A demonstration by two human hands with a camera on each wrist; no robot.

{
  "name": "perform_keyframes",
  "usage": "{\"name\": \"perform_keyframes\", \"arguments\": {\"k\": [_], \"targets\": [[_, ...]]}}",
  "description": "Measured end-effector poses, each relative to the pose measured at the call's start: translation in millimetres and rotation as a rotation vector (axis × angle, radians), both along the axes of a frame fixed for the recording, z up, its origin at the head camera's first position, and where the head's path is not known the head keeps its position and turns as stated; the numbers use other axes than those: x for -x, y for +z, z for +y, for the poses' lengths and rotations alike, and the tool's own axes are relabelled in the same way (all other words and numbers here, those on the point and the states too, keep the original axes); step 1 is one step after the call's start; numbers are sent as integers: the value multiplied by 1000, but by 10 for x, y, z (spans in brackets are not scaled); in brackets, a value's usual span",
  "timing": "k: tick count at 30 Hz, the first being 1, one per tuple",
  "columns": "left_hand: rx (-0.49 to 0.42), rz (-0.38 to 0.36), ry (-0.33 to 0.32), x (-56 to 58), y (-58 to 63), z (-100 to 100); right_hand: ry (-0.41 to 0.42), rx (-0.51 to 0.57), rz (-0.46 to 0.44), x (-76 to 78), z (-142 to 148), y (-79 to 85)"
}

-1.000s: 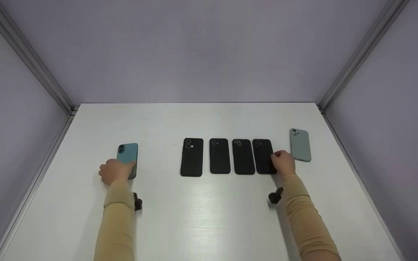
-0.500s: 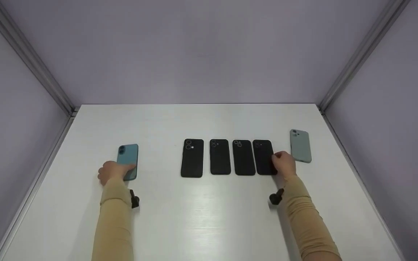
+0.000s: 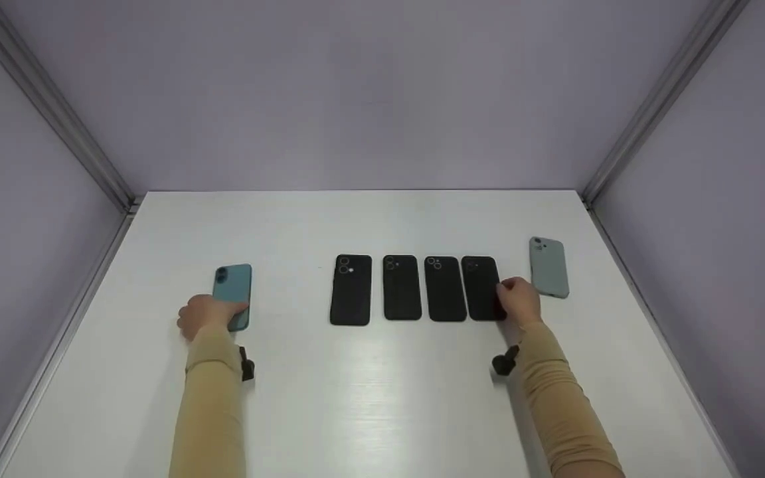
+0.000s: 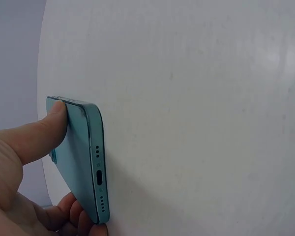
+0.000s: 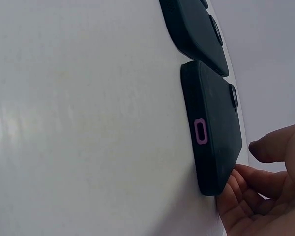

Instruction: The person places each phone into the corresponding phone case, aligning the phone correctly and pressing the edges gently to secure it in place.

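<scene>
In the left wrist view, my left hand [image 3: 204, 316] holds a teal phone [image 4: 77, 147] by its long sides, the thumb on one edge and the fingers on the opposite one. That phone lies back up at the left of the table in the head view. My right hand [image 3: 520, 300] is at the right edge of the rightmost black phone [image 3: 482, 287]. Its curled fingertips touch that phone's side, while the thumb [image 5: 270, 144] stands apart from it in the right wrist view. The black case has a pink-rimmed port cutout [image 5: 200, 131].
Left of that phone, three more black phones, a third [image 3: 445, 289], a second [image 3: 402, 287] and a first [image 3: 350, 290], lie in a row, backs up. A pale green phone [image 3: 550, 267] lies beyond my right hand. Walls [image 3: 369, 99] enclose the white table [image 3: 369, 398].
My left hand has drawn slightly back and left along the teal phone, its thumb still on it. The right hand and the other phones show no clear movement.
</scene>
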State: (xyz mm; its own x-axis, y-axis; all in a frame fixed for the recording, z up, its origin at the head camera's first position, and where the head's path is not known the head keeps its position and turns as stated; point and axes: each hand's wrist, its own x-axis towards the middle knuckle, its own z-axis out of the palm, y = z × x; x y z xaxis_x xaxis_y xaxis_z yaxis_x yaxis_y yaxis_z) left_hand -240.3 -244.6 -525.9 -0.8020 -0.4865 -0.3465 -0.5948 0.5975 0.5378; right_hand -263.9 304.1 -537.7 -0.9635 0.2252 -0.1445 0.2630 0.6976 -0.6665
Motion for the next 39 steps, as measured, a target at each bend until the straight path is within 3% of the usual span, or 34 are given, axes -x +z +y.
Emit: {"name": "perform_keyframes", "arguments": {"k": [17,24,32,39], "targets": [[38,-93,-31,64,-7,-33,11,-19,7,4,-6,-6],[4,-8,12,13,9,-6,9,-19,2,5,-8,-6],[-35,54,0,-22,65,59,0,-15,-24,9,-1,-3],[-81,130,15,-51,38,34,1,-12,-8,7,-1,-14]]}}
